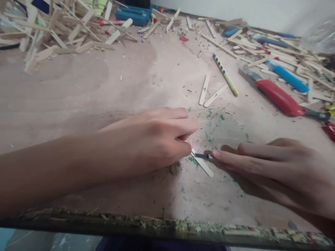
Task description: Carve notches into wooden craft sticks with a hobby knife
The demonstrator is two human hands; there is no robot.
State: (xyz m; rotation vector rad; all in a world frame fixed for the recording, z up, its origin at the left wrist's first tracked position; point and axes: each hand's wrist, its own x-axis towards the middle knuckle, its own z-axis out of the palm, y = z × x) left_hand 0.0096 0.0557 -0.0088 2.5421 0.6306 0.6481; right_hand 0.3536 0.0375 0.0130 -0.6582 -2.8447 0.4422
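Note:
My left hand (162, 139) is closed on a flat wooden craft stick (205, 166), pressing it to the table; its upper end is hidden under the fingers. The stick's lower end points down to the right. In my right hand (277, 170) is a craft knife (202, 156), its index finger stretched along the top. The knife's blade meets the stick just beside my left fingertips. Most of the handle is hidden beneath the hand. Green shavings (209, 134) lie scattered around the stick.
Two craft sticks (204, 90) lie beyond my hands, beside a yellow-green pencil (225, 75). A red-handled cutter (280, 97) and a blue-handled tool (289, 76) rest at the right. Piled sticks (60, 28) fill the back left, near a teal box (133, 15). Wood scraps (157, 223) line the front edge.

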